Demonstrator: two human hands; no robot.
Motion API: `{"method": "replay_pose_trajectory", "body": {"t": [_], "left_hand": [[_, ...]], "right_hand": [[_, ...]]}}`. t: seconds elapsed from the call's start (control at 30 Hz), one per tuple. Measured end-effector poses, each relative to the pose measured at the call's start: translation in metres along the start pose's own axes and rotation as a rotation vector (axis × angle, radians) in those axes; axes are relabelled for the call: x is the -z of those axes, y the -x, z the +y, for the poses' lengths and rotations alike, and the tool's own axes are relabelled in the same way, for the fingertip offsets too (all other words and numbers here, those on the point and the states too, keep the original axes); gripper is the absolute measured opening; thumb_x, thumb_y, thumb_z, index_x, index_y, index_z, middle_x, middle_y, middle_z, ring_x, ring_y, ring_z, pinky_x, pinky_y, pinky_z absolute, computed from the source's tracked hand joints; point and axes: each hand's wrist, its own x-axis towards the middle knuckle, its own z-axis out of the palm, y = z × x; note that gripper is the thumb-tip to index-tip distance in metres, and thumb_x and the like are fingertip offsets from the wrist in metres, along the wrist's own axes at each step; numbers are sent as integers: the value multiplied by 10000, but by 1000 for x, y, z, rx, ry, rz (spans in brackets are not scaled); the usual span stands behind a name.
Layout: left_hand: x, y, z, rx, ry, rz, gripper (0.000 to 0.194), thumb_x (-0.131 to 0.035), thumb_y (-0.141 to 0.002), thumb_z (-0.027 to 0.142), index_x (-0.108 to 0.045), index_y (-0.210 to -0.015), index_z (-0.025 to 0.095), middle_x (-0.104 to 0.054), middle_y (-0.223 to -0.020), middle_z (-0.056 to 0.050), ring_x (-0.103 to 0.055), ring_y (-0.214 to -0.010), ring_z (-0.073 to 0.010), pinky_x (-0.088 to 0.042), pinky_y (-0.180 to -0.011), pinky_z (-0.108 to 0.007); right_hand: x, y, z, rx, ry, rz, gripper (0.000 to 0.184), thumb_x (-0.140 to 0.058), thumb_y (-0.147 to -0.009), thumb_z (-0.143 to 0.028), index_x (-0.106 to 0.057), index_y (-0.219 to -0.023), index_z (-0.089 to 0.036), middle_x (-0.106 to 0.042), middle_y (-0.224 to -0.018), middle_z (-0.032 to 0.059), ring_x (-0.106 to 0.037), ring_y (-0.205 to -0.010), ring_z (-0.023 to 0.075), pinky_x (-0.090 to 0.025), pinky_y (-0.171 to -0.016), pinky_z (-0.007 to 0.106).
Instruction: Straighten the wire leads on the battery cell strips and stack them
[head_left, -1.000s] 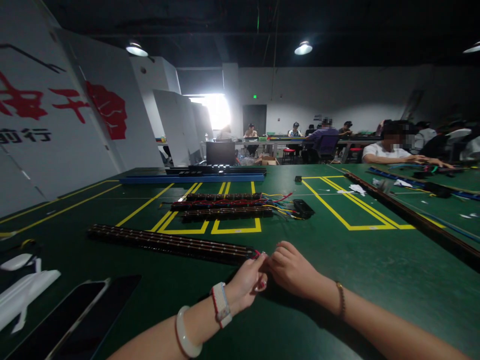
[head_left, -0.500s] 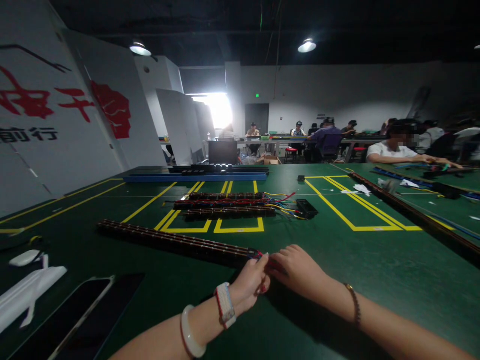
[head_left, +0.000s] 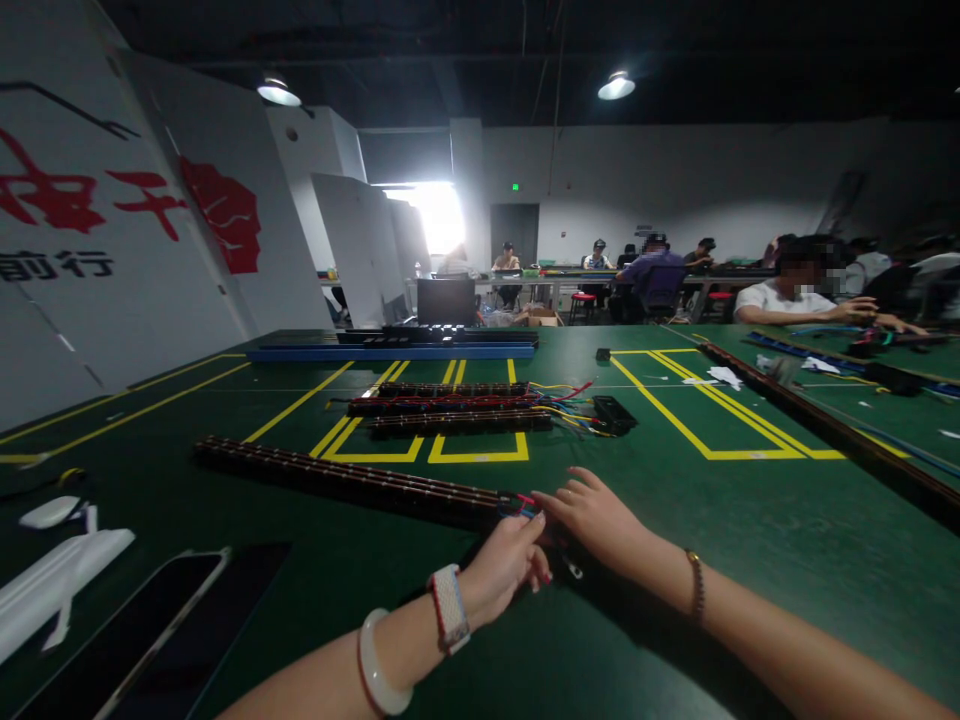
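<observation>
A long black strip (head_left: 352,482) with brown-and-silver lines lies slantwise on the green table, and short red and blue wires (head_left: 516,504) come out of its right end. At those wires my left hand (head_left: 504,568) is closed, thumb and forefinger pinched on them. My right hand (head_left: 600,518) meets it from the right with bent fingers at the red wire; its thumb is hidden, and the fingertips appear pinched on the wire. Just below the right hand shows a small metal wire terminal (head_left: 574,571).
Several similar strips (head_left: 457,424) with coloured wires and a black connector (head_left: 615,414) lie beyond. Blue and black rails (head_left: 390,353) lie at the back. A long dark strip (head_left: 825,425) runs along the right. Dark flat panels (head_left: 187,640) and white material (head_left: 67,585) lie at left. A co-worker (head_left: 787,295) sits at right.
My right hand has lifted slightly and its fingers have straightened some. My left hand's lower fingers have loosened. The wire terminal has come into view below the hands. The strip stays put.
</observation>
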Motion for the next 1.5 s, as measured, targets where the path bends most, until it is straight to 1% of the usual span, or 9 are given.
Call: {"method": "replay_pose_trajectory", "body": {"t": [0.13,0.37,0.53,0.7,0.83,1.1,1.33,1.43,1.5], "left_hand": [[2,-3,-2,6,-14,6,305,-443,-889,424,-451,-879,120,-485,-529,29,-431,-426,-58,-253,-432,-184],[3,-2,-1,-34,33,-32,358,-437,-903,374,-556,-1016,56,-595,-840,-63,-448,-462,-38,-257,-425,-190],[4,-2,1,23,108,-18,335,-445,-911,348,-549,-1030,53,-597,-836,-72,-479,-488,-48,-288,-450,-191],[3,-1,2,22,141,-20,296,-465,-909,325,-532,-1040,69,-619,-1004,-132,-542,-556,-56,-306,-478,-188],[4,-2,3,42,83,-17,351,-407,-923,400,-534,-991,79,-626,-886,-95,-485,-478,-40,-243,-429,-183],[28,-2,24,163,-293,-232,518,-490,-794,603,-538,-732,91,-554,-587,-19,-260,-307,0,-136,-364,-191],[24,8,34,153,-582,-286,691,-356,-792,721,-612,-808,79,-662,-781,-135,-438,-383,-55,-199,-366,-192],[17,14,35,169,-707,-355,635,-347,-819,688,-578,-751,100,-629,-697,-106,-482,-401,-93,-270,-373,-202],[14,19,37,139,-773,-339,540,-395,-829,635,-545,-751,122,-596,-649,-67,-485,-404,-101,-335,-396,-215]], "right_hand": [[-9,-2,9,79,-11,-4,313,-498,-902,-246,-540,-1205,-185,-626,-953,60,-564,-875,160,-374,-940,347],[-20,-9,29,211,64,35,281,-463,-903,-183,-543,-1172,-174,-616,-1002,51,-544,-937,161,-259,-1085,390],[-20,-10,29,197,69,49,278,-473,-901,-200,-542,-1169,-183,-610,-1011,53,-527,-976,173,-276,-1080,397],[-25,-7,25,169,40,65,267,-452,-912,-213,-551,-1158,-180,-609,-996,51,-532,-961,161,-265,-1091,390],[-29,-5,24,152,49,77,264,-443,-914,-199,-551,-1154,-184,-611,-979,44,-535,-952,153,-240,-1108,392],[-21,-4,23,127,103,92,314,-440,-907,-156,-534,-1201,-213,-615,-1011,44,-526,-959,168,-236,-1096,438],[-21,-3,25,46,75,122,291,-455,-903,-159,-567,-1162,-229,-629,-975,35,-533,-945,167,-254,-1074,419],[-19,-2,32,-12,68,127,300,-478,-884,-137,-581,-1151,-227,-634,-985,31,-534,-946,172,-249,-1069,409],[-18,-1,38,-60,65,129,315,-482,-871,-108,-591,-1138,-233,-636,-1007,22,-533,-949,174,-242,-1065,410]]}}
